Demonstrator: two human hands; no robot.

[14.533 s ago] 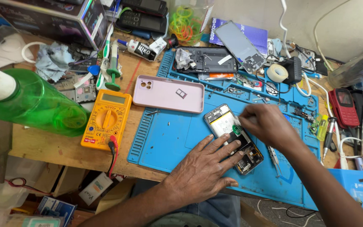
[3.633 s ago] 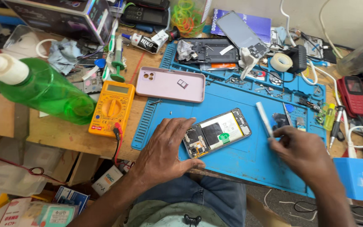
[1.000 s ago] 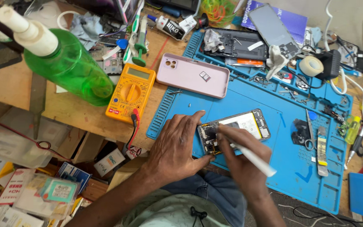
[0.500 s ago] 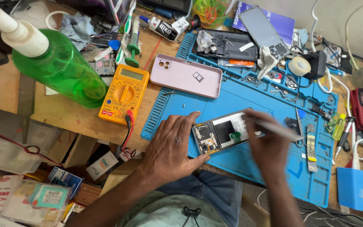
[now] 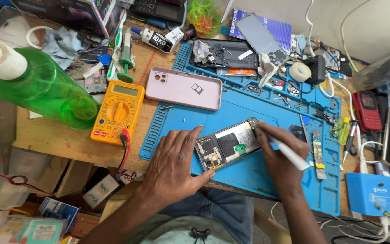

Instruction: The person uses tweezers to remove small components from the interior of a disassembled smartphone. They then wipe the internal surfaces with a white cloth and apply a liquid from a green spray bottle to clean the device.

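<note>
- My left hand [image 5: 175, 159] lies flat, fingers spread, on the blue work mat [image 5: 267, 178] near its front edge; it grips nothing, and its fingertips press against the left end of the opened phone [image 5: 228, 147].
- The opened phone lies back-off and tilted on the mat, toward the front edge and about midway along it, its circuit boards and battery showing.
- My right hand [image 5: 280, 156] is closed around a white pen-shaped tool [image 5: 290, 156], pinched between thumb and fingers, with the tip at the phone's upper right corner.
- A pink phone case [image 5: 183, 88] rests across the mat's back left corner, partly on the wooden bench [image 5: 50, 135].
- A yellow multimeter [image 5: 118, 111] sits on the bench just off the mat's left edge, with a green bottle [image 5: 39, 88] further left.
- A second dismantled phone [image 5: 224, 54] lies along the mat's back edge.
</note>
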